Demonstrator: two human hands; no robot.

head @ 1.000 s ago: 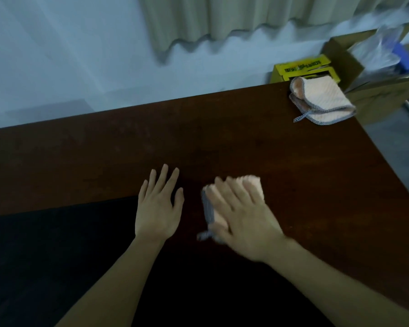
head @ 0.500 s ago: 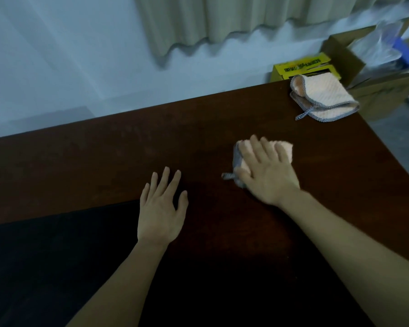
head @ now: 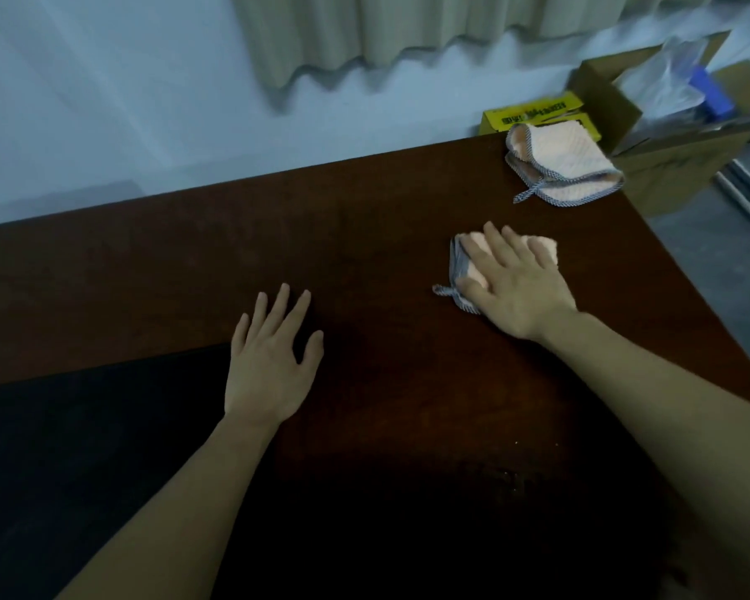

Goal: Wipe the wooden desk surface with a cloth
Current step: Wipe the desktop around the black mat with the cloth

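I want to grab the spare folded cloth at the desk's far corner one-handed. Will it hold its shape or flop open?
The spare cloth probably flops: it is soft towelling, loosely folded with rounded layers. It looks light, and its loose trim loop may dangle. Sliding on the desk, it could bunch.

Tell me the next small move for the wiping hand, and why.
Probably sweep the right hand, pressed flat on the folded cloth, leftward across the bare desk; a spare cloth lies farther ahead, and the left hand rests nearer the person.

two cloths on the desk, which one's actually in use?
The cloth under the right hand, mid-desk: cloth pressed flat by straight fingers. The spare cloth lies untouched, folded at the far right corner.
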